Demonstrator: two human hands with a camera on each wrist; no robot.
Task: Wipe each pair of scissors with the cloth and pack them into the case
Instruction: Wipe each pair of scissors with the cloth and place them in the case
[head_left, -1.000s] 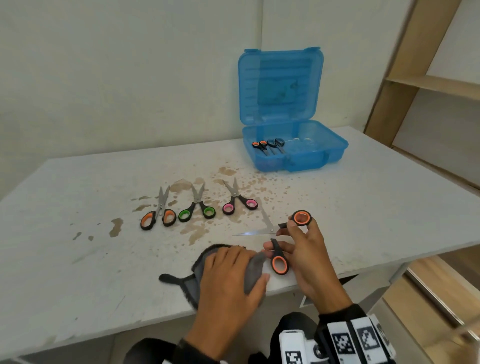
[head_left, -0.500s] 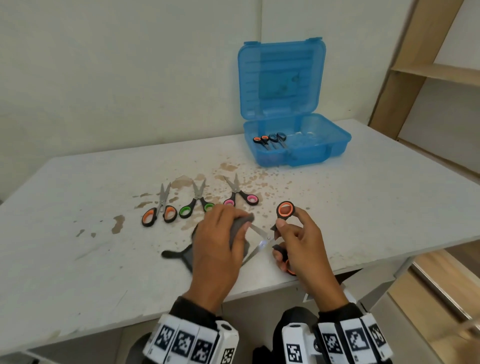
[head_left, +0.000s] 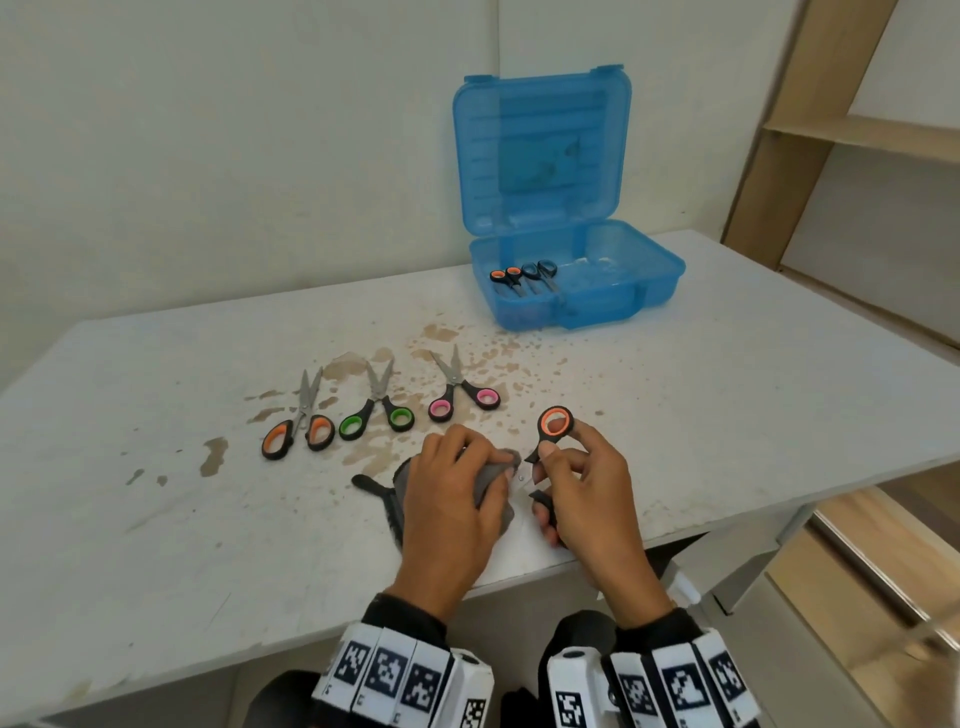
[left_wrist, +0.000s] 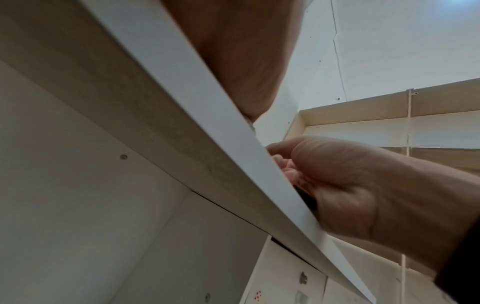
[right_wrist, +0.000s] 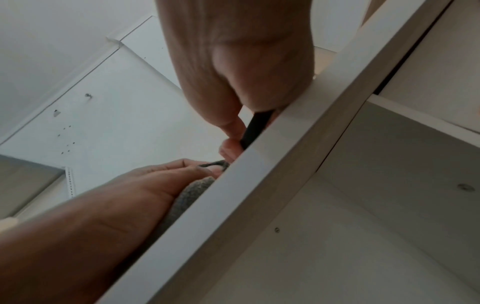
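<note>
1. The grey cloth (head_left: 493, 480) looks soft and fuzzy; it is bunched under the left hand (head_left: 452, 504), whose curled fingers grip it near the front edge of the table (head_left: 727, 415).
2. The right hand (head_left: 587, 493) holds the orange-handled scissors (head_left: 555, 423) with the handles spread – one round ring stands up, the other is hidden in the fingers. The blades go into the cloth.
3. The table top is white, matte and stained with brown spots.
4. Three more pairs lie in a row – orange (head_left: 298, 431), green (head_left: 376, 413), pink (head_left: 465, 397).
5. The blue case (head_left: 649, 270) is translucent plastic, its lid upright, with two pairs (head_left: 522, 275) inside at its left.
</note>
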